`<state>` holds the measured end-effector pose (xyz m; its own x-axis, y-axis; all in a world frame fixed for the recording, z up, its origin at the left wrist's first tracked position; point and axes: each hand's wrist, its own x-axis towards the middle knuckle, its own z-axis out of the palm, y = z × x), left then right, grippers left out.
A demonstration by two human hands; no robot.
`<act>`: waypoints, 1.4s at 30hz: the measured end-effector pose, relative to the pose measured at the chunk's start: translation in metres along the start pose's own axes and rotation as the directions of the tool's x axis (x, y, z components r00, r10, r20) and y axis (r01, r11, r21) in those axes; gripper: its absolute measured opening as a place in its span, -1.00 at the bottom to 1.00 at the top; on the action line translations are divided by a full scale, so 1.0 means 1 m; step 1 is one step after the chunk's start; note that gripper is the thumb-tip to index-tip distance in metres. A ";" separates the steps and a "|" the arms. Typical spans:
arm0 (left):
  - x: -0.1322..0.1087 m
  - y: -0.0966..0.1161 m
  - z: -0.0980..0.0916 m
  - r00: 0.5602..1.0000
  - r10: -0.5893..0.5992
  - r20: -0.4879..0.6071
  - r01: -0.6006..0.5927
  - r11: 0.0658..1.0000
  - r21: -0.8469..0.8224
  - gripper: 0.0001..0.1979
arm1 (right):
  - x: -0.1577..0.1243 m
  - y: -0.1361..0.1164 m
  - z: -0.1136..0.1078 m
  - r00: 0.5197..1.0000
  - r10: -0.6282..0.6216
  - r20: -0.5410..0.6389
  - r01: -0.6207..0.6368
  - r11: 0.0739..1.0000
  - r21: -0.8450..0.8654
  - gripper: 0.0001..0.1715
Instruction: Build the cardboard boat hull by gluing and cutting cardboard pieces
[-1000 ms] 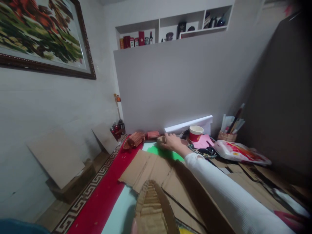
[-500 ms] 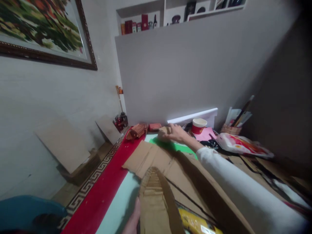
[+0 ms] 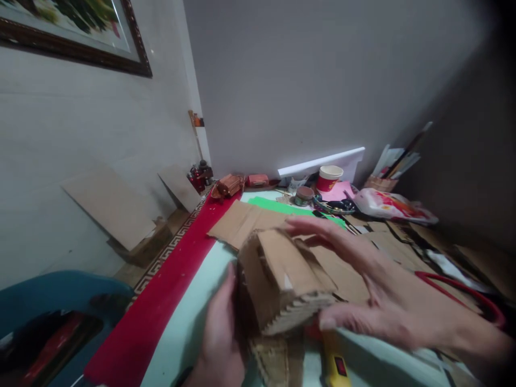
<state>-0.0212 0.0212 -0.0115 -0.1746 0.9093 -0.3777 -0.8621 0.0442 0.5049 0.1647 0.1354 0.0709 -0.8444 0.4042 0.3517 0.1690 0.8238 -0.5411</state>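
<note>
Our right hand grips the cardboard block from its right, spanning what looks like its long axis, fingers far, thumb near. Our left hand lies just left of the block; we cannot tell its grip.

Left of the grip, a pale green strip and red cloth offer an open lane, bounded by a blue tub. A yellow cutter obstructs the near side, under the right hand. Ahead, flat cardboard lies low enough to cross; beyond it, a jar and paper cup stand in the way. A red loop crowds the wrist.
</note>
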 end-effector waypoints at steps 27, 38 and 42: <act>-0.007 -0.005 0.021 0.993 -0.046 -0.110 0.045 0.999 -0.015 -0.53 | -0.020 -0.014 0.039 0.998 0.051 -0.036 -0.052 0.998 -0.036 -0.15; -0.003 -0.007 0.012 1.000 0.009 0.013 -0.009 0.999 0.050 -0.57 | -0.011 -0.014 0.041 0.966 0.240 -0.098 -0.214 0.952 0.219 -0.17; -0.002 -0.007 0.008 0.999 -0.028 0.037 0.026 0.997 0.075 -0.60 | -0.010 -0.011 0.047 0.966 0.220 -0.138 -0.184 0.954 0.238 -0.18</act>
<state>-0.0106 0.0224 -0.0083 -0.1324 0.9223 -0.3631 -0.8282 0.0983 0.5517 0.1473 0.1038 0.0375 -0.7076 0.6269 0.3260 0.1951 0.6168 -0.7625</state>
